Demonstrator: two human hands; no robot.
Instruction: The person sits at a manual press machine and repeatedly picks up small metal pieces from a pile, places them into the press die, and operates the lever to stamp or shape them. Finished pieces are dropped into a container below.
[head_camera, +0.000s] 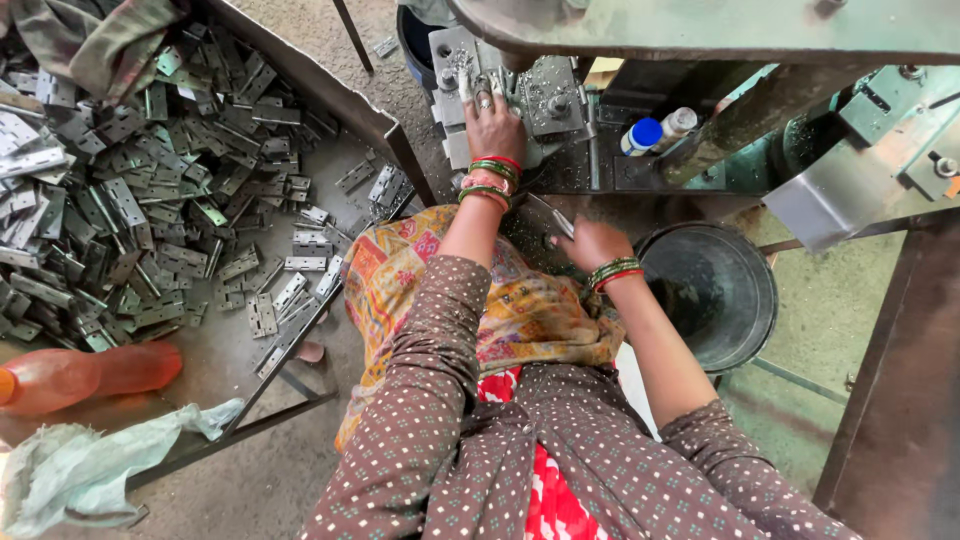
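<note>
Near the top centre, her left hand (493, 125) is pressing open fingers on the press die (520, 95), while her right hand (590, 243) is gripping a metal strip (551, 215) mid-frame.

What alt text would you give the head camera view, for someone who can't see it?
A seated person's left hand presses a metal piece onto a press machine's die plate, while the right hand rests near a black bucket. A tray heaped with metal hinges sits to their left.

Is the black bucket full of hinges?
No. The black bucket by the right hand looks nearly empty; the hinges lie heaped on the left tray.
</note>
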